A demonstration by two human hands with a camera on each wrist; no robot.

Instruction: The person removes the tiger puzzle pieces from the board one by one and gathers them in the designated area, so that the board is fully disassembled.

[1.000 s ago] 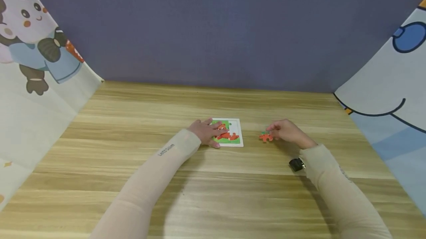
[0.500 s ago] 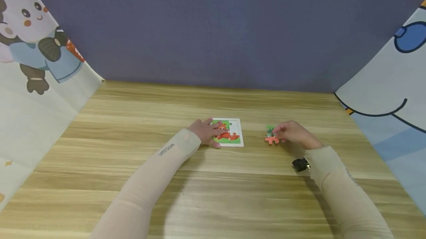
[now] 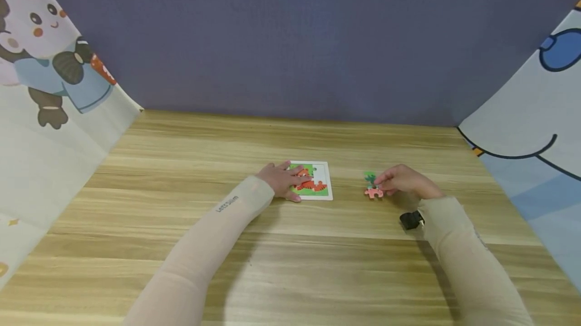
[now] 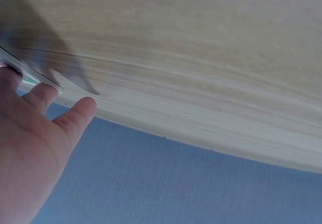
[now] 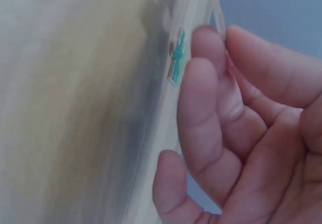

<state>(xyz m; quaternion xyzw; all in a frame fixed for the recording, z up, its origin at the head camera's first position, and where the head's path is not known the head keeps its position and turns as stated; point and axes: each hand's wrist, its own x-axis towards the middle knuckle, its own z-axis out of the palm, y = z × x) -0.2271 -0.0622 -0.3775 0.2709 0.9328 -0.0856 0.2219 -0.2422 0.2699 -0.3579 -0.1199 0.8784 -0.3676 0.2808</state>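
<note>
My left hand [image 3: 283, 181] lies with fingers spread on a square puzzle board [image 3: 330, 189] with a white frame. Orange and green puzzle parts show around its fingers; the board's upper right is bare white. To the right of the board, my right hand [image 3: 404, 182] pinches an orange-pink puzzle piece [image 3: 373, 193] between thumb and fingertips, tilted at the table. A green puzzle piece [image 3: 369, 177] is just behind it, partly covered by the fingers. In the right wrist view a green piece [image 5: 177, 58] lies on the tabletop beside the curled fingers.
Both hands work on a wood-grain table [image 3: 290, 265]. A black wrist device [image 3: 411, 220] hangs under the right wrist. A dark blue-grey wall panel [image 3: 290, 38] rises behind the table, and printed cloths [image 3: 526, 129] flank it.
My right hand has moved slightly right with the orange-pink piece, which now looks paler and turned. The green piece behind it has come into view. My left hand stays on the board.
</note>
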